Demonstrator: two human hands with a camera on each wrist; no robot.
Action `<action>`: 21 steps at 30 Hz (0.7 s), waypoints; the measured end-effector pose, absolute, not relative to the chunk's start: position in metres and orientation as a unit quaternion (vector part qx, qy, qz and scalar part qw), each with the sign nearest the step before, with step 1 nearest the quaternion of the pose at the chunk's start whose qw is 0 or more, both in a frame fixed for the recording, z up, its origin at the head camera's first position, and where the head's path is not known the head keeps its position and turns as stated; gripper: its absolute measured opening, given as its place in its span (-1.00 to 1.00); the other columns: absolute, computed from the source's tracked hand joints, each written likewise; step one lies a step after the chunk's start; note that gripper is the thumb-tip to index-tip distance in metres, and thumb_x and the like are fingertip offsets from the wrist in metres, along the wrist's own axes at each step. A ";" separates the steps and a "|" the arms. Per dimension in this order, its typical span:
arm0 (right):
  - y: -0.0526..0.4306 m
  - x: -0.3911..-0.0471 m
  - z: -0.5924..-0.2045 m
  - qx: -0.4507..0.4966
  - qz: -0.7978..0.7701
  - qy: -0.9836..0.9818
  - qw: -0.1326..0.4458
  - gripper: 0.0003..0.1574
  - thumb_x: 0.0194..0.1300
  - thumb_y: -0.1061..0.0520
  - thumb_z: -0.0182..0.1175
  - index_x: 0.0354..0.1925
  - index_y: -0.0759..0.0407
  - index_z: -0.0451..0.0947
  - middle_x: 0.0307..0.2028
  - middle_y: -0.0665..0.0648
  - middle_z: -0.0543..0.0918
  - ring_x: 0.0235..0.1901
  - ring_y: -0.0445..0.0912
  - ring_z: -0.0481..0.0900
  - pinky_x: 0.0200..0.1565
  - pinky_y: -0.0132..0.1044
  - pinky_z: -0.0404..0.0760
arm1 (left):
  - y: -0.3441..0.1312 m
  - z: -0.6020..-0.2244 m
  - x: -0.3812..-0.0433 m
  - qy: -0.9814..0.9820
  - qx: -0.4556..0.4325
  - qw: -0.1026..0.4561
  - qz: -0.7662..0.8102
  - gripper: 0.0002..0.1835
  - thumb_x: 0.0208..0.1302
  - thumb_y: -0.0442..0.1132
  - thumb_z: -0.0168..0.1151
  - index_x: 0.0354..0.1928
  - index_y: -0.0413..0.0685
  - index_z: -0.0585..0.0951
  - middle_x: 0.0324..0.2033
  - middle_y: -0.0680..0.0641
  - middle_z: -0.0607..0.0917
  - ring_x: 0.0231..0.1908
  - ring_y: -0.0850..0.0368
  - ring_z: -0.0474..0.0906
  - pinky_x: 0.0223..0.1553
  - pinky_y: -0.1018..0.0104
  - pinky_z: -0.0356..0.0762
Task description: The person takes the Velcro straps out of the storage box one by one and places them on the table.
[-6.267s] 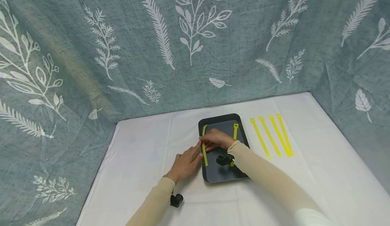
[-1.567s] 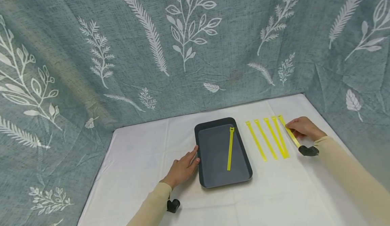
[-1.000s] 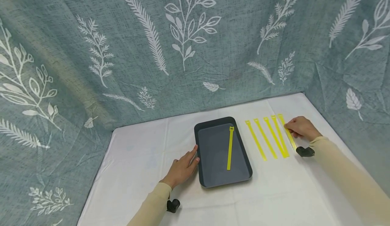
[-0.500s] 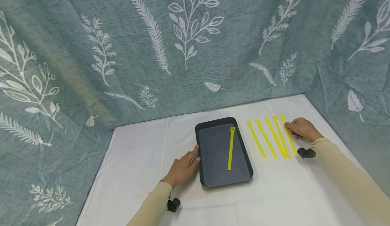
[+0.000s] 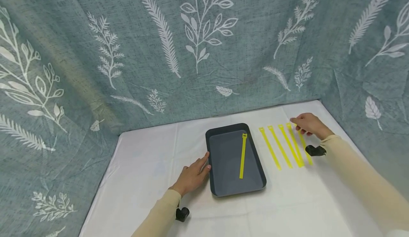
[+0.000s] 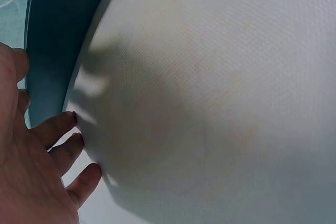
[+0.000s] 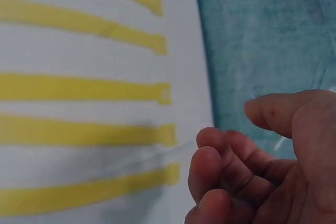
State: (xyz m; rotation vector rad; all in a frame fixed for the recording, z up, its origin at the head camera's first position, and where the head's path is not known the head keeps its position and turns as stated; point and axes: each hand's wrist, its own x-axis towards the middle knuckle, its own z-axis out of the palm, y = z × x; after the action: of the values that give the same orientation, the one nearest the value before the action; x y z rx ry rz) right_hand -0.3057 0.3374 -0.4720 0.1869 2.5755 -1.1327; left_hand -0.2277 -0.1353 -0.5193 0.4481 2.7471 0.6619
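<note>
A dark grey rectangular tray point(image 5: 225, 183) lies on the white cloth, with one yellow hook-and-loop cable strap point(image 5: 243, 157) lengthwise on its right half. My left hand point(image 5: 190, 177) rests at the tray's left wall, fingers spread and touching it. In the left wrist view the same hand point(image 6: 37, 150) is beside the dark wall. My right hand point(image 5: 310, 124) hovers over the slotted head end of the rightmost yellow strap point(image 5: 305, 148) and partly hides it. In the right wrist view that hand point(image 7: 262, 177) holds nothing, thumb and fingers apart; the nearest strap point(image 7: 94, 190) lies flat on the cloth.
Several more yellow straps point(image 5: 270, 148) lie in a row between the tray and my right hand, slotted heads toward the back; two meet at their near ends. A patterned blue-green curtain point(image 5: 204, 88) stands behind the white-covered table point(image 5: 153, 159).
Earlier my right hand was at a second strap in the tray; that strap now lies at the right end of the row. My right hand has let go and moved toward its head.
</note>
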 end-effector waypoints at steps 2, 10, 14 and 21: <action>0.331 -0.310 -0.464 0.058 -0.404 0.899 0.159 -0.40 0.56 -0.16 -0.01 0.02 0.41 0.43 -0.32 0.13 0.64 -0.40 -0.06 0.58 -0.37 -0.24 0.50 | -0.136 -0.518 -0.228 0.950 0.155 0.140 0.232 -0.36 0.61 0.15 -0.15 0.62 0.26 0.09 0.49 -0.04 0.37 0.51 -0.14 0.25 0.41 -0.42 0.09; 0.290 -0.317 -0.431 0.016 -0.457 0.872 0.173 -0.20 0.59 -0.18 -0.05 0.39 0.45 0.28 0.14 0.45 0.60 -0.23 -0.07 0.72 -0.22 -0.20 0.69 | -0.137 -0.519 -0.229 0.949 0.158 0.141 0.232 -0.36 0.61 0.14 -0.15 0.62 0.24 0.09 0.50 -0.04 0.37 0.51 -0.14 0.25 0.40 -0.40 0.11; 0.265 -0.320 -0.417 -0.006 -0.461 0.868 0.185 -0.20 0.60 -0.18 -0.06 0.44 0.43 0.25 0.24 0.49 0.53 -0.18 -0.07 0.73 -0.18 -0.19 0.72 | -0.137 -0.520 -0.229 0.951 0.159 0.138 0.228 -0.36 0.61 0.14 -0.15 0.62 0.24 0.09 0.50 -0.04 0.37 0.51 -0.13 0.25 0.40 -0.40 0.12; 0.228 -0.326 -0.407 -0.020 -0.451 0.867 0.211 -0.25 0.59 -0.16 -0.04 0.43 0.37 0.32 0.13 0.40 0.63 -0.20 -0.06 0.75 -0.20 -0.20 0.73 | -0.136 -0.519 -0.228 0.951 0.151 0.144 0.228 -0.36 0.61 0.15 -0.17 0.62 0.27 0.07 0.52 -0.02 0.33 0.53 -0.12 0.22 0.43 -0.42 0.05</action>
State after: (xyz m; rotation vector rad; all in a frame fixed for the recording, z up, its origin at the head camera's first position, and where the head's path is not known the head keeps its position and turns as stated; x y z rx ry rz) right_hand -0.3257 0.2278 -0.4073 -0.0566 2.4098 -1.2530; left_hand -0.2281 -0.1364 -0.5188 0.4355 2.7419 0.6575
